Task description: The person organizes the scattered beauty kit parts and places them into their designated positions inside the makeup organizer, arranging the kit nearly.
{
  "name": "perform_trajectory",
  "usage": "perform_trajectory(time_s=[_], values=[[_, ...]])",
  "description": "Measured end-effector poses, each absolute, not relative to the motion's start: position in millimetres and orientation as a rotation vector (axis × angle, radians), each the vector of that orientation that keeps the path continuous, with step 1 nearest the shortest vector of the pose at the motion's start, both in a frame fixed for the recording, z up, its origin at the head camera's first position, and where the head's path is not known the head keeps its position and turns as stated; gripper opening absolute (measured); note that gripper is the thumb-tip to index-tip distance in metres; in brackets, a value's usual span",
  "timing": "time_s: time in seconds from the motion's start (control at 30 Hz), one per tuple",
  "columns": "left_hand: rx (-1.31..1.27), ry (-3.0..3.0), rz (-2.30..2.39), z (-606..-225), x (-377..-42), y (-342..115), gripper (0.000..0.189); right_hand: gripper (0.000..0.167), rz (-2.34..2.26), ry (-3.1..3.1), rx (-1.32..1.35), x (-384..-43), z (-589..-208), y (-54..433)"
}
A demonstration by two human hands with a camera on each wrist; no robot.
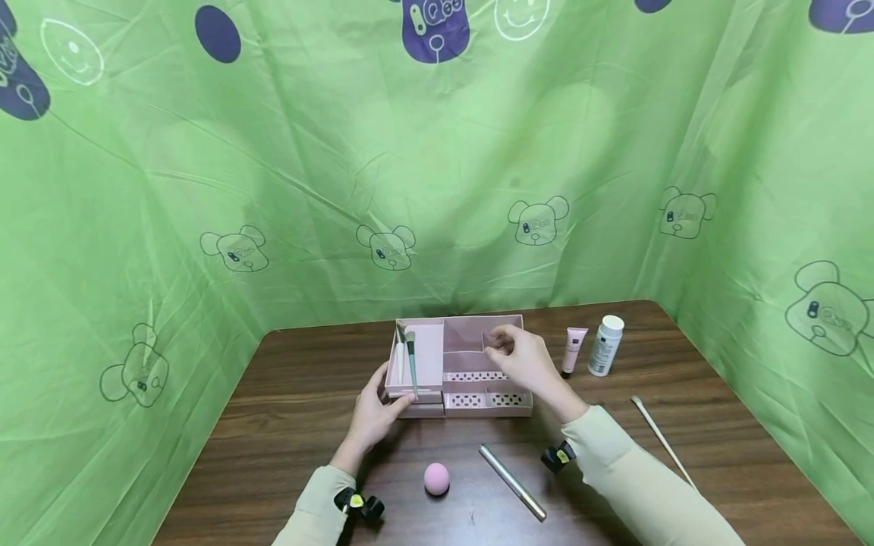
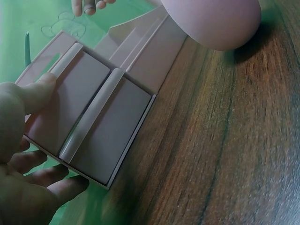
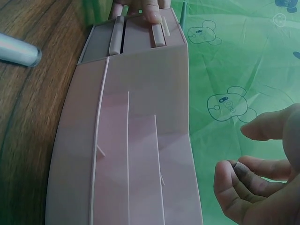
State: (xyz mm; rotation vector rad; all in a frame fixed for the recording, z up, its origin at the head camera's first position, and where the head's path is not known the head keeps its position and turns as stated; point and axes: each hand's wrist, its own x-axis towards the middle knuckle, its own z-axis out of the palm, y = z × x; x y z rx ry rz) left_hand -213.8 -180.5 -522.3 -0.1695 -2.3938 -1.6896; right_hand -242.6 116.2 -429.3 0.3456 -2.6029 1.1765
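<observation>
A pink desktop organizer point(image 1: 464, 410) stands toward the back of the table, with two drawers at its left front and open compartments at its right. My left hand point(image 1: 372, 415) grips its left front corner, thumb on the upper drawer point(image 2: 75, 89) and fingers along the side. In the tray on top of the drawers lean a white-handled brush point(image 1: 400, 360) and a green brush point(image 1: 413, 360). Over the back right compartment hovers my right hand point(image 1: 524, 360). In the right wrist view its thumb and bent fingers stand apart, nothing visible between them.
A pink ball-shaped sponge point(image 1: 437, 479) and a silver tube point(image 1: 512, 481) lie in front of the organizer. At the right stand a pink squeeze tube point(image 1: 574, 350) and a white bottle point(image 1: 605, 346). A thin white brush point(image 1: 662, 440) lies beyond my right forearm. Green cloth point(image 1: 410, 152) surrounds the table.
</observation>
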Motion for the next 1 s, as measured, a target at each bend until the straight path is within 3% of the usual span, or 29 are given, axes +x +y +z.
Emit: perform_trajectory(time_s=[1.0], values=[[-0.18, -2.386, -1.694, -522, -213, -181, 0.081, 0.026, 1.118, -2.595, 0.284, -225, -445, 164]])
